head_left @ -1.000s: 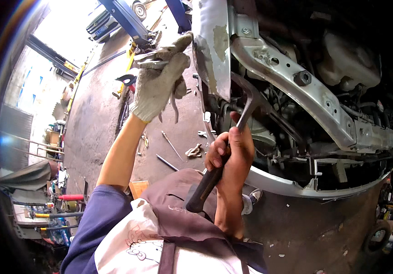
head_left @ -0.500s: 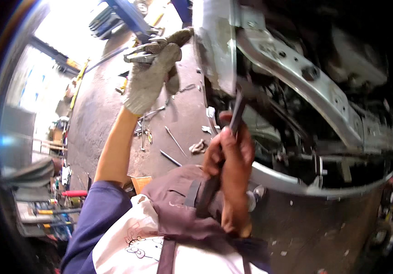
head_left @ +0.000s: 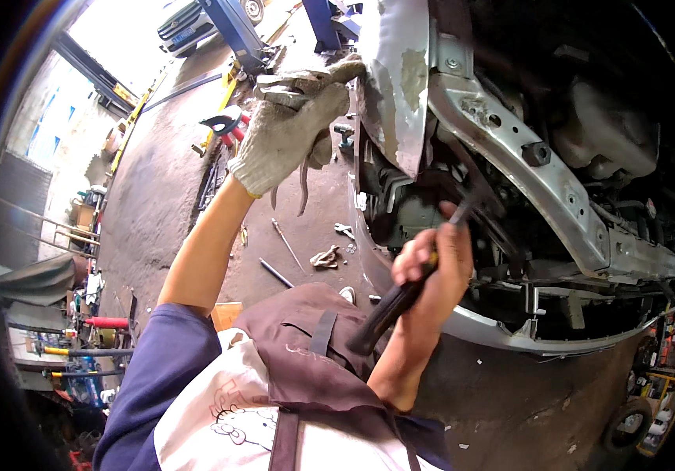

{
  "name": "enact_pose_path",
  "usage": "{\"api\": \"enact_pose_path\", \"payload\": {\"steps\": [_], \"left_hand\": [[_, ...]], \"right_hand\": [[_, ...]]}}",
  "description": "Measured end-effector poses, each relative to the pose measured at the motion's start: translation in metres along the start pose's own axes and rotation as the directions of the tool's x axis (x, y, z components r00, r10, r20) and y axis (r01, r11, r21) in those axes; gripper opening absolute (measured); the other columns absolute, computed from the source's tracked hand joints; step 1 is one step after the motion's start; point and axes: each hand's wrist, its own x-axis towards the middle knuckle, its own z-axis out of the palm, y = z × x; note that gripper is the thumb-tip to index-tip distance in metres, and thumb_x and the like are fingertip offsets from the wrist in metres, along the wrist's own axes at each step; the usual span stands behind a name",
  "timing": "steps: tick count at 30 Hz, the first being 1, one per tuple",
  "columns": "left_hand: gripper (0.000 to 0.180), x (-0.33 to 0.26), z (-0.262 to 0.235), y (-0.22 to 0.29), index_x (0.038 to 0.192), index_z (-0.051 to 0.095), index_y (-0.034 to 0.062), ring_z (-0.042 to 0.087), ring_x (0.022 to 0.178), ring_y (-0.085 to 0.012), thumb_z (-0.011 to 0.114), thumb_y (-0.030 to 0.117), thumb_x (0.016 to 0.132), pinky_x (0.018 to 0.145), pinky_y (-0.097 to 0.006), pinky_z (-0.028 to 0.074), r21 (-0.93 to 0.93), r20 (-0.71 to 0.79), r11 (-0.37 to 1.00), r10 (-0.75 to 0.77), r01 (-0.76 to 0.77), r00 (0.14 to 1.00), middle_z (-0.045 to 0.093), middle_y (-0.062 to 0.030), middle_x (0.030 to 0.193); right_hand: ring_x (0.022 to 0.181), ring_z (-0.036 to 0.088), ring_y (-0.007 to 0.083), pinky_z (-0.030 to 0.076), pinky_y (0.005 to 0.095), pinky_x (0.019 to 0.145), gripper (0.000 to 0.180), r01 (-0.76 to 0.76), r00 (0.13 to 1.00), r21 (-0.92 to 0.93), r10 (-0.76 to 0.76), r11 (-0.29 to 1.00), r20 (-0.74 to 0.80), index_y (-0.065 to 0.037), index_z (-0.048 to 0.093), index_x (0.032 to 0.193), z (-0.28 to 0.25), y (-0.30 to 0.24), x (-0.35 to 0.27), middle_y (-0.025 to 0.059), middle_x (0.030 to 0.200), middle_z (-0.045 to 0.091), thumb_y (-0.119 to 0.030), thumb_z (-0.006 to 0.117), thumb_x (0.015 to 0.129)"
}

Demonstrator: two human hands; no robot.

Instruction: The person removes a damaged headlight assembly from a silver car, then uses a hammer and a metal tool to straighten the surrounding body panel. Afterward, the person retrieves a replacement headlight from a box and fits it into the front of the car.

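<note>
My left hand (head_left: 286, 133), in a pale knitted glove, is closed around metal pliers (head_left: 303, 188), whose curved handles hang below the palm. Its fingertips reach the edge of a dented silver fender panel (head_left: 388, 86) with a patch of bare or filled paint. Lower and to the right, my bare right hand (head_left: 435, 267) grips a hammer by its dark handle (head_left: 392, 310). The hammer's head end is blurred by motion, in front of the open wheel and engine area below the panel's lower corner. A silver metal rail (head_left: 526, 157) with holes runs alongside.
A silver bumper edge (head_left: 510, 334) curves below the car's opened front. Loose tools, a rag (head_left: 325, 257) and a rod (head_left: 276, 273) lie on the floor. Blue lift posts (head_left: 231, 31) and another car (head_left: 186, 27) stand beyond; a tyre (head_left: 628, 422) is at the lower right.
My right hand has shifted right with the hammer, whose head has swung down and away from the panel's lower corner. My left hand sits slightly further right in view, still holding the pliers.
</note>
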Motion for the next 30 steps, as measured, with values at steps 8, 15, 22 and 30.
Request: {"api": "enact_pose_path", "payload": {"steps": [8, 15, 22, 30], "left_hand": [[0.04, 0.012, -0.002, 0.004, 0.098, 0.069, 0.0017, 0.054, 0.048, -0.0075, 0.068, 0.042, 0.091, 0.044, -0.024, 0.045, 0.099, 0.011, 0.99, -0.101, 0.1, 0.995, 0.061, -0.0008, 0.062], [0.039, 0.012, 0.006, 0.001, 0.102, 0.067, 0.0018, 0.053, 0.049, -0.0075, 0.067, 0.039, 0.092, 0.043, -0.025, 0.043, 0.091, 0.003, 0.995, -0.039, 0.039, 0.999, 0.057, 0.0, 0.061], [0.03, 0.001, 0.01, 0.01, 0.091, 0.059, 0.0018, 0.053, 0.043, -0.0126, 0.06, 0.031, 0.096, 0.04, -0.027, 0.039, 0.094, 0.076, 0.995, -0.039, 0.031, 0.996, 0.055, -0.0052, 0.055], [0.035, 0.002, 0.004, 0.008, 0.092, 0.066, 0.0018, 0.053, 0.049, -0.0084, 0.065, 0.037, 0.093, 0.045, -0.024, 0.043, 0.193, 0.094, 0.979, -0.091, 0.072, 0.991, 0.057, -0.0009, 0.058]], "right_hand": [[0.044, 0.039, 0.0081, 0.037, 0.0257, 0.038, 0.019, -0.072, 0.994, 0.144, 0.084, 0.987, -0.077, -0.007, 0.049, 0.112, 0.015, 0.015, -0.003, -0.0011, 0.062, 0.039, -0.024, 0.044, 0.103], [0.039, 0.036, 0.0091, 0.033, 0.0258, 0.034, 0.024, -0.081, 0.994, -0.003, 0.081, 0.997, 0.071, -0.007, 0.047, 0.119, 0.018, 0.01, -0.005, 0.0009, 0.06, 0.039, -0.024, 0.046, 0.103], [0.041, 0.038, 0.0096, 0.034, 0.0259, 0.035, 0.025, -0.153, 0.974, -0.032, 0.156, 0.988, 0.165, -0.006, 0.046, 0.119, 0.014, 0.012, -0.005, 0.0017, 0.061, 0.041, -0.026, 0.048, 0.103], [0.046, 0.038, 0.0082, 0.032, 0.0254, 0.039, 0.023, 0.006, 0.947, 0.401, 0.123, 0.916, -0.296, -0.011, 0.045, 0.081, -0.04, 0.02, 0.02, -0.0035, 0.06, 0.038, -0.024, 0.047, 0.101]]}}
